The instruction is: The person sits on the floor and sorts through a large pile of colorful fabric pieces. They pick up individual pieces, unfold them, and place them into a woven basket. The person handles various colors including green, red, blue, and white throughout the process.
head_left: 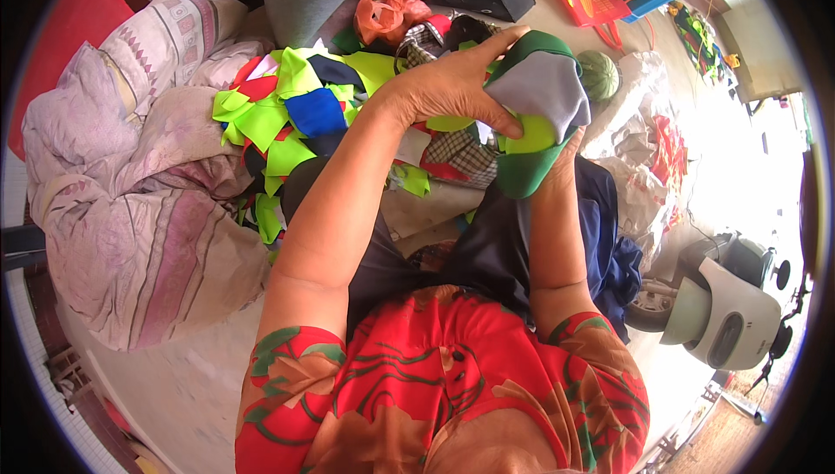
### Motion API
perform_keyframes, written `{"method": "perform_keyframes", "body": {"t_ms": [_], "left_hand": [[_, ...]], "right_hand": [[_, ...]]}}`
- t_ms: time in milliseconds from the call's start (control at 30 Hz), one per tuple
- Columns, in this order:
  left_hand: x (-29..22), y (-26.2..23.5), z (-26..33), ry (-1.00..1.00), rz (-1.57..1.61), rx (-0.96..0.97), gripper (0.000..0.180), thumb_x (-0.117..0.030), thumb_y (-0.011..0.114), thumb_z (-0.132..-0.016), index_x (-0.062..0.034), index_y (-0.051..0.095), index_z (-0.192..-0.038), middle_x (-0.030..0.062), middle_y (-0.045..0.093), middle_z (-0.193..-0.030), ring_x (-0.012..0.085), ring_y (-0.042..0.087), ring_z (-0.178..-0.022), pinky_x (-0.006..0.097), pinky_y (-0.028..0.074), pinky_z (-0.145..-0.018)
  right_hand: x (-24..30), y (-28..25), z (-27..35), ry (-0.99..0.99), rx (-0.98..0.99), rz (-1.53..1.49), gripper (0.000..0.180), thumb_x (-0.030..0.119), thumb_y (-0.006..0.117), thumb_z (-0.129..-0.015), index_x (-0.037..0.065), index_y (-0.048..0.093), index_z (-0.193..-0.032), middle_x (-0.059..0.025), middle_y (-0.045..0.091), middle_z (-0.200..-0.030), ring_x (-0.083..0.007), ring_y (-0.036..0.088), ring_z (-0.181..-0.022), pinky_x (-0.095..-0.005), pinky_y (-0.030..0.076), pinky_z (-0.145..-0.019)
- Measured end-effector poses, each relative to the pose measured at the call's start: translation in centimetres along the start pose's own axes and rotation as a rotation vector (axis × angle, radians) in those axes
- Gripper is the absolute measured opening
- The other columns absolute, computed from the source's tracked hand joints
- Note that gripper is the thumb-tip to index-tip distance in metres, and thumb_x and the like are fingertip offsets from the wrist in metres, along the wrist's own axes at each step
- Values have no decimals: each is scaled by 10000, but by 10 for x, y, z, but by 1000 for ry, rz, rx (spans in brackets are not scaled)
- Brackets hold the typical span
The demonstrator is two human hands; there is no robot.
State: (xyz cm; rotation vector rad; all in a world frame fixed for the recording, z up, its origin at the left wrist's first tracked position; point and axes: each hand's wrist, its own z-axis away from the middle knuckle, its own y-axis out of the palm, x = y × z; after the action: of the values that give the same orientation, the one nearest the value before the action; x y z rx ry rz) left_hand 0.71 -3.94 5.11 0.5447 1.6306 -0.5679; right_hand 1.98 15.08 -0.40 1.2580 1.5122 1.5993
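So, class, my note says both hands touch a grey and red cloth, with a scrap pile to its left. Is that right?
Not quite: the cloth is grey and green, not grey and red, as the head view shows. The left hand and right hand do touch it, and the scrap pile lies to its left.

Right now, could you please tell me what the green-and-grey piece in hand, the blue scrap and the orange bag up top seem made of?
Green-and-grey piece: probably matte cloth, curving softly without glare. Blue scrap: likely matte fabric, evenly coloured; fibre unclear. Orange bag: apparently thin, glossy plastic, given its crinkled creases.
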Motion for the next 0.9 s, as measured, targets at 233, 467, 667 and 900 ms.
{"method": "perform_keyframes", "body": {"t_ms": [233,467,667,900], "left_hand": [[3,7,-1,-155,189,-118,419,-17,652,-729,-10,584,-1142,44,643,-1000,118,594,-915,236,449,-852],[19,-2,-3,-168,476,-364,319,-8,609,-785,33,591,-1100,83,645,-986,164,631,-865,273,508,-775],[29,-7,-5,-112,657,-515,285,-56,633,-780,34,602,-1048,114,647,-946,188,638,-828,306,516,-732],[29,-9,-2,-110,771,-505,244,-141,591,-845,1,593,-1043,83,644,-930,174,637,-807,306,521,-714]], "right_hand": [[8,-8,6,6,-175,-185,298,137,558,-853,-34,556,-1097,-164,627,-1074,-273,606,-999,-420,480,-913],[-7,1,6,-29,99,-283,725,533,499,-868,-32,410,-1315,-194,462,-1332,-350,405,-1255,-468,274,-1080],[-34,-3,16,-132,-25,104,807,374,687,-784,8,296,-1388,-150,425,-1367,-304,408,-1260,-446,291,-1078],[-37,0,8,-288,-160,376,548,-17,616,-795,45,434,-1308,-109,538,-1244,-246,531,-1142,-399,434,-984]]}}
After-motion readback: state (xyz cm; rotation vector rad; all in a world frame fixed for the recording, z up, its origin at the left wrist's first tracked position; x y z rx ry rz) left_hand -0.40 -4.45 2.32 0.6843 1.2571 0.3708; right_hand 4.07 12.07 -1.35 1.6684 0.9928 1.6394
